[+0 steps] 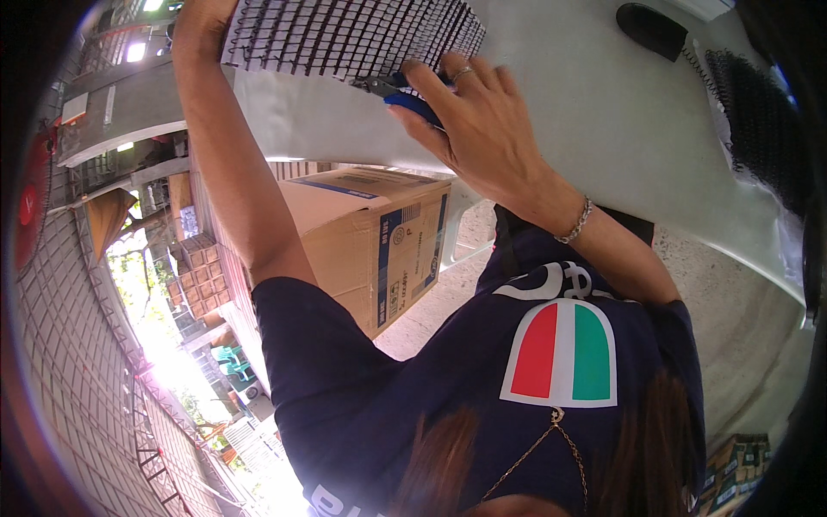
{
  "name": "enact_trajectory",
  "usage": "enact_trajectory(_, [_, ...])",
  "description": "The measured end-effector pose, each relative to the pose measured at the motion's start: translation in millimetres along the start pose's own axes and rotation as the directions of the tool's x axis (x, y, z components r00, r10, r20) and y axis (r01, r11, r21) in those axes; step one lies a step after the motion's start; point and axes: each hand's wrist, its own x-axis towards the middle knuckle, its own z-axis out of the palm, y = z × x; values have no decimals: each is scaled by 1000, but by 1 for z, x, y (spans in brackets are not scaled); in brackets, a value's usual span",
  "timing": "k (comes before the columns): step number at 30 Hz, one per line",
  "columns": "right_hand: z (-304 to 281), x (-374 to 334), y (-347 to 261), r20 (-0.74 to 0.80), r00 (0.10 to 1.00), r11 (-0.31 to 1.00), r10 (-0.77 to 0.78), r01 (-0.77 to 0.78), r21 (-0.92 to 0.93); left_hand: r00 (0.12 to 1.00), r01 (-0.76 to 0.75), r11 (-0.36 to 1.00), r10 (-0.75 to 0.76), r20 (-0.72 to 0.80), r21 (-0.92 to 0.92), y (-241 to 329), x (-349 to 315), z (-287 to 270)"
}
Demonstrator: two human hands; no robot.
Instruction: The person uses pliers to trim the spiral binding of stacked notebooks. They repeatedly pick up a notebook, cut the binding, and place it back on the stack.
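My right hand [482, 108] is closed around blue-handled pliers [413, 107], thumb on the near handle. Their grey metal jaws point left, at the near edge of a white sheet covered with rows of black mesh-like pieces [345, 34]. This sheet lies at the top of the view, on a pale table [568, 77]. Along the sheet's left side reaches my left arm [228, 155]; the fingers of that hand are beyond the top edge, so its hold is hidden.
A large cardboard box [345, 250] stands below the table's near edge, between my arms. On the table's right are a black rounded object [650, 31] with a coiled strand and a heap of black mesh-like pieces [758, 121]. Green plastic chairs [233, 362] stand far left.
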Motion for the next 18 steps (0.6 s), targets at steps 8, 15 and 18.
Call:
enact_trajectory(8, [-14,-1,-2,103,993,961,54,-80,265,997,9,1000,-10,72,11,2,0,-7])
enact_trajectory(15, [0,-7,7,-153,981,967,-120,81,-243,999,2,997,-5,45,75,0,-1,-5])
enact_trajectory(18, [6,-6,9,-165,977,965,-135,92,-248,999,-18,996,15,32,86,3,-3,-2])
